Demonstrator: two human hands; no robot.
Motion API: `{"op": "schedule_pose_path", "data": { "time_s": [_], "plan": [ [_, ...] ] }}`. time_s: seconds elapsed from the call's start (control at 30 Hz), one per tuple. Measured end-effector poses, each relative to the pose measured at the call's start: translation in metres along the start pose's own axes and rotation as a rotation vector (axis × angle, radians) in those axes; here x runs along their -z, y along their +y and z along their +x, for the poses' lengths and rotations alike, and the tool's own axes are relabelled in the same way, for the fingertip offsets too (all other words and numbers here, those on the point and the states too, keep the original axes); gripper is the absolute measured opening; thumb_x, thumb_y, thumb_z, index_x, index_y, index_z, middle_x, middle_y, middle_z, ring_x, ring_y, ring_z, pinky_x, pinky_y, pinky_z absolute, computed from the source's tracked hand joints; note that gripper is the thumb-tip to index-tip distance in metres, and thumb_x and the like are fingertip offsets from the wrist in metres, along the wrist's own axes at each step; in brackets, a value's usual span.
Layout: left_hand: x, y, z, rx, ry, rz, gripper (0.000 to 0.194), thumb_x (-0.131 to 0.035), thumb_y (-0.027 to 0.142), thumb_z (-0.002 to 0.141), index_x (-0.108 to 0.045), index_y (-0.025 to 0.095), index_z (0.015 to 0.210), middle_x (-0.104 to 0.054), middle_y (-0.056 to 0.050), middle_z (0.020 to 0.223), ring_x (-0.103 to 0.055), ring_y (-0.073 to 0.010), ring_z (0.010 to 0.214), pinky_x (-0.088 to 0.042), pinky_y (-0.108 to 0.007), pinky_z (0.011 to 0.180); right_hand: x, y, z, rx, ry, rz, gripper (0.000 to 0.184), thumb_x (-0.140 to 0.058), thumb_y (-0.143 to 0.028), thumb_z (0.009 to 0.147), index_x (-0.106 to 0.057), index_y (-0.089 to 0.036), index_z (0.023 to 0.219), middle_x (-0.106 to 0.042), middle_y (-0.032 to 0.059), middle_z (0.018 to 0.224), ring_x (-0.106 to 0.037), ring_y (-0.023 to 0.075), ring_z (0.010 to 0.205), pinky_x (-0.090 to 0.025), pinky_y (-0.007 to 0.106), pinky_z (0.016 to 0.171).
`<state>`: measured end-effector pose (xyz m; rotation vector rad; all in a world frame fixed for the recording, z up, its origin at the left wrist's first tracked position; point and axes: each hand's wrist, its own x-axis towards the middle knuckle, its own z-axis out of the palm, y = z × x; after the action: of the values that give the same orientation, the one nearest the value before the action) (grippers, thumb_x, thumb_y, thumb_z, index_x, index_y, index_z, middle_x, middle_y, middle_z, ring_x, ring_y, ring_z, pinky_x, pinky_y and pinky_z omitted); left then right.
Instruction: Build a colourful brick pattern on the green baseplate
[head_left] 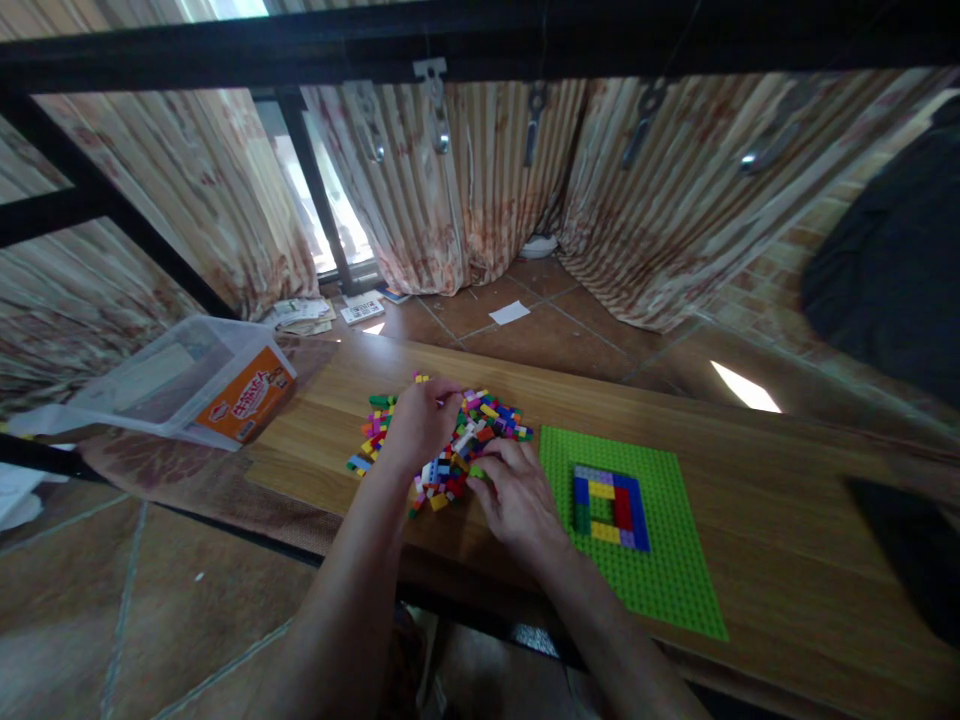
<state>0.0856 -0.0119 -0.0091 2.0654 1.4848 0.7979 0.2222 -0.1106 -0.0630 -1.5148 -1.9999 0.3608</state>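
Observation:
A loose pile of small colourful building bricks [469, 440] lies on the wooden board. Over the far side of the pile is my left hand [424, 420], its fingers curled together; whatever they may hold is hidden. My right hand [517, 490] is at the pile's near right side, with thumb and forefinger closed round a small lime green brick [477, 470]. To the right lies a green baseplate [660, 590]. On it stands a rectangular frame of bricks [637, 515] in blue, purple, yellow, red and green, with an opening in its middle. Neither hand touches the baseplate.
A clear plastic box [172, 390] with an orange label stands left of the wooden board [315, 400]. A dark flat object [900, 550] lies at the right. Papers [300, 315] and a white sheet [510, 313] are beyond the board. A black bar crosses above, with hooks hanging.

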Motion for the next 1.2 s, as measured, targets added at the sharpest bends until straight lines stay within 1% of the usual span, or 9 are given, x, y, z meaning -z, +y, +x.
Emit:
{"op": "schedule_pose_path", "data": {
  "time_s": [0.13,0.27,0.4,0.5,0.63,0.8,0.9,1.07,1.2],
  "plan": [
    [-0.005,-0.001,0.000,-0.014,-0.029,-0.017,0.025,-0.051,0.022,0.085,-0.074,0.015,0.092,-0.072,-0.003,0.079,-0.063,-0.0153,0.072,-0.044,-0.023,0.067,0.021,0.006,0.002,-0.102,0.041,0.154,0.021,-0.046,-0.026,0.092,-0.066,-0.018,0.094,-0.065,0.0084,0.095,-0.058,0.0214,0.092,-0.046,0.035,0.084],
    [-0.018,0.002,-0.003,-0.044,-0.060,-0.047,0.024,-0.052,0.023,0.086,-0.073,0.015,0.093,-0.072,-0.004,0.081,-0.062,-0.0153,0.073,-0.044,-0.023,0.065,0.059,0.031,-0.003,-0.310,0.026,0.374,0.026,-0.051,-0.038,0.089,-0.068,-0.019,0.089,-0.069,0.0025,0.079,-0.062,0.0168,0.070,-0.047,0.028,0.066],
    [-0.036,0.017,-0.012,-0.094,-0.177,-0.065,0.022,-0.050,0.020,0.086,-0.071,0.016,0.091,-0.071,-0.003,0.081,-0.061,-0.0147,0.070,-0.045,-0.023,0.064,0.098,0.068,-0.020,-0.515,0.029,0.506,0.033,-0.066,-0.042,0.076,-0.066,-0.019,0.101,-0.070,0.0021,0.078,-0.063,0.0173,0.067,-0.049,0.029,0.061],
    [-0.052,0.032,-0.024,-0.147,-0.291,-0.053,0.022,-0.049,0.019,0.087,-0.070,0.018,0.093,-0.071,-0.002,0.080,-0.061,-0.0147,0.069,-0.045,-0.024,0.064,0.115,0.087,-0.036,-0.571,-0.008,0.535,0.030,-0.069,-0.040,0.073,-0.062,-0.019,0.094,-0.069,0.0011,0.073,-0.062,0.0159,0.062,-0.046,0.027,0.056],
    [-0.073,0.048,-0.041,-0.226,-0.380,-0.029,0.020,-0.053,0.020,0.085,-0.070,0.020,0.096,-0.070,-0.002,0.087,-0.062,-0.0154,0.075,-0.048,-0.025,0.071,0.119,0.096,-0.051,-0.559,-0.144,0.490,0.021,-0.065,-0.037,0.076,-0.062,-0.020,0.088,-0.071,0.0014,0.073,-0.064,0.0168,0.064,-0.046,0.027,0.055],
    [-0.087,0.062,-0.056,-0.348,-0.378,0.003,0.015,-0.060,0.023,0.083,-0.072,0.022,0.092,-0.066,-0.003,0.087,-0.061,-0.0173,0.084,-0.048,-0.028,0.078,0.110,0.099,-0.054,-0.535,-0.208,0.361,0.012,-0.064,-0.031,0.074,-0.065,-0.020,0.081,-0.073,0.0012,0.077,-0.066,0.0183,0.070,-0.050,0.030,0.065],
    [-0.093,0.066,-0.062,-0.398,-0.386,0.041,0.014,-0.060,0.024,0.083,-0.072,0.022,0.088,-0.063,-0.003,0.085,-0.060,-0.0177,0.083,-0.048,-0.029,0.078,0.107,0.099,-0.053,-0.512,-0.194,0.316,0.012,-0.064,-0.028,0.072,-0.067,-0.020,0.080,-0.072,0.0004,0.075,-0.065,0.0171,0.068,-0.049,0.029,0.064],
    [-0.102,0.067,-0.068,-0.432,-0.399,0.124,0.016,-0.058,0.023,0.084,-0.072,0.021,0.091,-0.062,-0.006,0.088,-0.059,-0.0201,0.087,-0.047,-0.034,0.083,0.104,0.094,-0.053,-0.506,-0.168,0.241,0.011,-0.061,-0.025,0.070,-0.071,-0.021,0.073,-0.068,-0.0024,0.065,-0.060,0.0140,0.059,-0.045,0.025,0.056],
    [-0.108,0.068,-0.073,-0.422,-0.417,0.142,0.018,-0.056,0.022,0.085,-0.072,0.021,0.091,-0.062,-0.007,0.093,-0.058,-0.0215,0.090,-0.046,-0.037,0.084,0.102,0.093,-0.052,-0.470,-0.133,0.139,0.013,-0.060,-0.024,0.070,-0.073,-0.023,0.070,-0.068,-0.0013,0.070,-0.061,0.0152,0.065,-0.045,0.026,0.060]
  ]
}}
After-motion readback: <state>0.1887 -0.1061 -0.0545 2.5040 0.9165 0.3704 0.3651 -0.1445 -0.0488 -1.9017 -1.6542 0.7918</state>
